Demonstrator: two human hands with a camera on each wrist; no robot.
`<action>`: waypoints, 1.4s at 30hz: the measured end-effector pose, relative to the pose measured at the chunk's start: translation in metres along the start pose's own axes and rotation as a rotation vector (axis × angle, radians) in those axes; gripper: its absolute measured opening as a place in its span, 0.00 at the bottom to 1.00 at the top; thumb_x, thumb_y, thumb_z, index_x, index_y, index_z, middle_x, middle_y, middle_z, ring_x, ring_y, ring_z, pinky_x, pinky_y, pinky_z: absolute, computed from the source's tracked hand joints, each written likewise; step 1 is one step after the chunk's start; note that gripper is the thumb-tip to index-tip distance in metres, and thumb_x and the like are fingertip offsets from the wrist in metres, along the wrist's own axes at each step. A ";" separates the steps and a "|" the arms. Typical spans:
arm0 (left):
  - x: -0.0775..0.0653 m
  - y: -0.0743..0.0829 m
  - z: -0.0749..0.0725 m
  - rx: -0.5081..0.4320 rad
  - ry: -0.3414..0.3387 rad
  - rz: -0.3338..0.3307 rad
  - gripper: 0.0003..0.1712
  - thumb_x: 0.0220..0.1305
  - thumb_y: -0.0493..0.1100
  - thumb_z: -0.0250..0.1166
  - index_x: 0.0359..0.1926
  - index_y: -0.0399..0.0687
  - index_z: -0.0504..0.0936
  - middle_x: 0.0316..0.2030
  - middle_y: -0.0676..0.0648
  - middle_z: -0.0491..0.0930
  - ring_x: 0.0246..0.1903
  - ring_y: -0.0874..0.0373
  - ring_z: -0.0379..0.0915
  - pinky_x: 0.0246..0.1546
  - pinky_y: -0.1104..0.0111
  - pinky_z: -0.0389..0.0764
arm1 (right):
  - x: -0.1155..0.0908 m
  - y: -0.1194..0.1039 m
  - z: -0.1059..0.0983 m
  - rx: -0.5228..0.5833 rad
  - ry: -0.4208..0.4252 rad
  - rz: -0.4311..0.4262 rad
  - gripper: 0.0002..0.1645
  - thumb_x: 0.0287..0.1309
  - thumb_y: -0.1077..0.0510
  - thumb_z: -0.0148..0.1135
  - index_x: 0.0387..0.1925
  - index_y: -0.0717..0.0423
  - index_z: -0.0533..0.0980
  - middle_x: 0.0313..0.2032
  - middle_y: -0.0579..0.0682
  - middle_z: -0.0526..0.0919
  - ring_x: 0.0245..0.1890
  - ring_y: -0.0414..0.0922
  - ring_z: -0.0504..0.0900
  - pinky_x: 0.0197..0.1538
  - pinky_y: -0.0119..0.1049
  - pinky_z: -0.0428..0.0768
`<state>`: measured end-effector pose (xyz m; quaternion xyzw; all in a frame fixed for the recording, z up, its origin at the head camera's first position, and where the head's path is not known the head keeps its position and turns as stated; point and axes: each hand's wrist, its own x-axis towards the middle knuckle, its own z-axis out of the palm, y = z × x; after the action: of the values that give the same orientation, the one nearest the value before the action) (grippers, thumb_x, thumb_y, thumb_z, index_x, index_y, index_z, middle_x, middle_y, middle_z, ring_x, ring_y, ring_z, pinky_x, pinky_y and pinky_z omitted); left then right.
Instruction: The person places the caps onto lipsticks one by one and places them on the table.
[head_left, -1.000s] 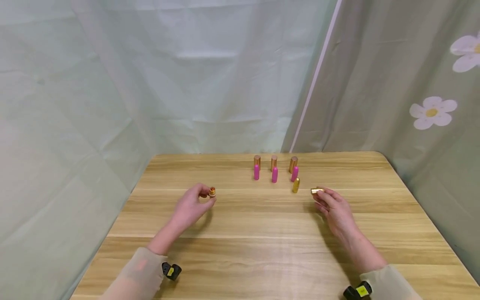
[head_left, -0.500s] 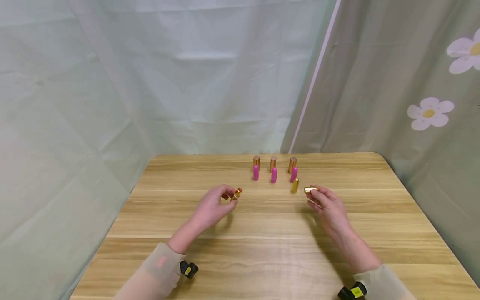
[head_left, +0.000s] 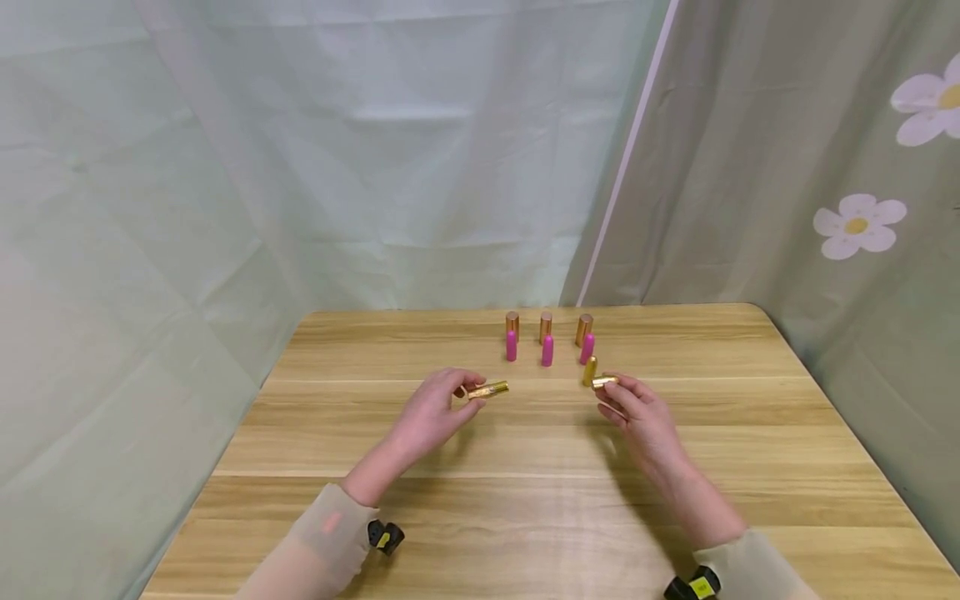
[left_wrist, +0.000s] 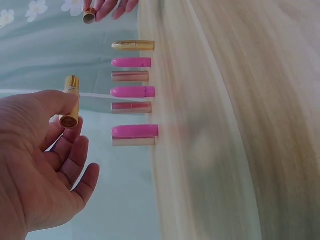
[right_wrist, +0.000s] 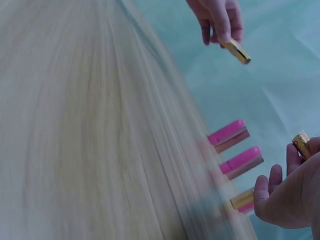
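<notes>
My left hand (head_left: 438, 410) pinches a slim gold lipstick tube (head_left: 489, 389) between thumb and fingers, held nearly level above the table, its free end toward the right. A short gold lipstick cap (head_left: 603, 381) is in the fingers of my right hand (head_left: 647, 421); the left wrist view shows the hollow open end of this cap (left_wrist: 89, 18). Tube and cap are apart, roughly facing each other. Just behind the cap stands an upright gold bullet-shaped lipstick (head_left: 590, 367), which the cap partly overlaps in the head view.
Three pink bullet-shaped lipsticks (head_left: 547, 351) stand in a row near the back of the wooden table (head_left: 525, 517). Behind them are three copper cylinders (head_left: 546, 325). A pale curtain (head_left: 420, 167) hangs beyond the far edge.
My left hand has moved right with the lipstick tube and turned it from end-on to nearly level. My right hand has shifted slightly left with the cap. The standing lipsticks stay put.
</notes>
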<state>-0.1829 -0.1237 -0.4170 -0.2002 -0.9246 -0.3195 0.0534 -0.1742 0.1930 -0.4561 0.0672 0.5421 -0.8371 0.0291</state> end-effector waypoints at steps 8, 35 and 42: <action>0.005 0.009 0.004 -0.012 -0.015 -0.002 0.10 0.65 0.44 0.73 0.47 0.55 0.86 0.44 0.56 0.81 0.45 0.56 0.76 0.49 0.59 0.77 | 0.000 0.010 0.021 -0.004 -0.034 0.028 0.12 0.70 0.66 0.60 0.53 0.65 0.75 0.42 0.46 0.86 0.49 0.43 0.84 0.66 0.47 0.74; 0.008 0.022 0.016 -0.036 -0.052 0.026 0.11 0.65 0.46 0.73 0.48 0.56 0.86 0.46 0.57 0.81 0.46 0.59 0.74 0.49 0.62 0.76 | -0.006 0.031 0.059 -0.087 -0.147 0.019 0.21 0.66 0.65 0.66 0.57 0.72 0.75 0.46 0.52 0.84 0.49 0.44 0.83 0.62 0.48 0.77; 0.008 0.023 0.018 -0.044 -0.053 0.044 0.11 0.65 0.46 0.73 0.48 0.56 0.87 0.46 0.56 0.82 0.48 0.53 0.76 0.49 0.61 0.77 | -0.007 0.033 0.062 -0.088 -0.152 0.033 0.21 0.66 0.64 0.67 0.56 0.70 0.75 0.45 0.50 0.85 0.48 0.43 0.83 0.62 0.47 0.77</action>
<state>-0.1802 -0.0931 -0.4162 -0.2300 -0.9138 -0.3331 0.0317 -0.1678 0.1223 -0.4600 0.0112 0.5734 -0.8146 0.0866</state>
